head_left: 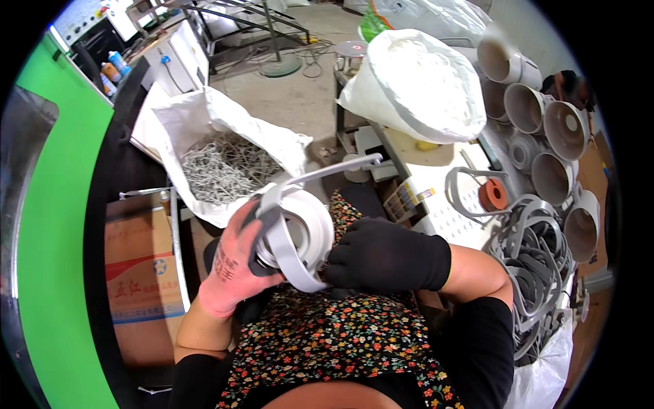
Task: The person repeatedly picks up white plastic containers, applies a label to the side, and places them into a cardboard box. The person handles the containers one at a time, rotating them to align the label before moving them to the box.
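The white pipe fitting [300, 228] sits over the person's lap, close to the chest, with a grey clamp band [289, 262] wrapped round it. The left hand [231, 262], in a pink-palmed glove, has its fingers curled tight round the fitting's left side. The right hand [385, 255], in a black glove, pinches the band's lower end against the fitting, fingers together.

The band looks springy, so it may snap off the fitting if the right pinch slackens, and its long free arm [340, 167] could whip toward the face. The gloves may also slide on smooth plastic.

To the right, at the near edge of the white bench [443, 218], lies a heap of grey bands [538, 259]; further along its right edge stand grey cup-shaped fittings [552, 129]. A cardboard box [139, 273] sits left, an open sack of metal pieces [218, 163] beyond it, then bare concrete floor [293, 95].
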{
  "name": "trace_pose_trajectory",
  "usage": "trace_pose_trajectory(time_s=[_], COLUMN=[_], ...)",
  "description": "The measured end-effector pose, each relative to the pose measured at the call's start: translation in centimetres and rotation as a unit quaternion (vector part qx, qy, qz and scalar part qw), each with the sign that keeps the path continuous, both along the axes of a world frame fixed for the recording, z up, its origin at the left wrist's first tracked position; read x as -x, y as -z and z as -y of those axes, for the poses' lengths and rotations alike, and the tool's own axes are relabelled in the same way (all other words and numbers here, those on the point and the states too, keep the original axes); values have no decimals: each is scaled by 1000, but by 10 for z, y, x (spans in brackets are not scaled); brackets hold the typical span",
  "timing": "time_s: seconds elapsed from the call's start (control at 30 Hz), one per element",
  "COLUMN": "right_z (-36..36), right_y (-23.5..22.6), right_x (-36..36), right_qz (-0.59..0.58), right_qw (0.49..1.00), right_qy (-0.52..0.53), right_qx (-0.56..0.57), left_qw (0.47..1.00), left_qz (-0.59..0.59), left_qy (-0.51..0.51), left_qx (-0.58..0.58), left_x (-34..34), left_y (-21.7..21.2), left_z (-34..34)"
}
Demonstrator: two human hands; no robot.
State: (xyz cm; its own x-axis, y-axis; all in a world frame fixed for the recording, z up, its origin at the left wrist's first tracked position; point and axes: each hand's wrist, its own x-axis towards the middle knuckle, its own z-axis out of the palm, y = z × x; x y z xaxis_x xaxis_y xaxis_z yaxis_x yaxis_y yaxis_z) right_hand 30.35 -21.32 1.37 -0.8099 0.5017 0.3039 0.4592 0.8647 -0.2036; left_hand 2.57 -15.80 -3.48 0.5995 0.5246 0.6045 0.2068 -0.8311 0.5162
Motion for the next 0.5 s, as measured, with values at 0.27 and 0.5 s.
trace_pose_trajectory(time_s=[0.27, 0.5], right_z=[-42, -56], right_y=[37, 3], right_x=[-25, -13], right_qz=[-145, -758], right_qw=[977, 473], right_qy=[134, 1], right_qx=[78, 449], left_qw=[988, 958], left_qz=[-21, 251], left_qy=[82, -61], left_qx=[132, 123], left_x=[2, 36], left_y=[-24, 11], left_z=[14, 25])
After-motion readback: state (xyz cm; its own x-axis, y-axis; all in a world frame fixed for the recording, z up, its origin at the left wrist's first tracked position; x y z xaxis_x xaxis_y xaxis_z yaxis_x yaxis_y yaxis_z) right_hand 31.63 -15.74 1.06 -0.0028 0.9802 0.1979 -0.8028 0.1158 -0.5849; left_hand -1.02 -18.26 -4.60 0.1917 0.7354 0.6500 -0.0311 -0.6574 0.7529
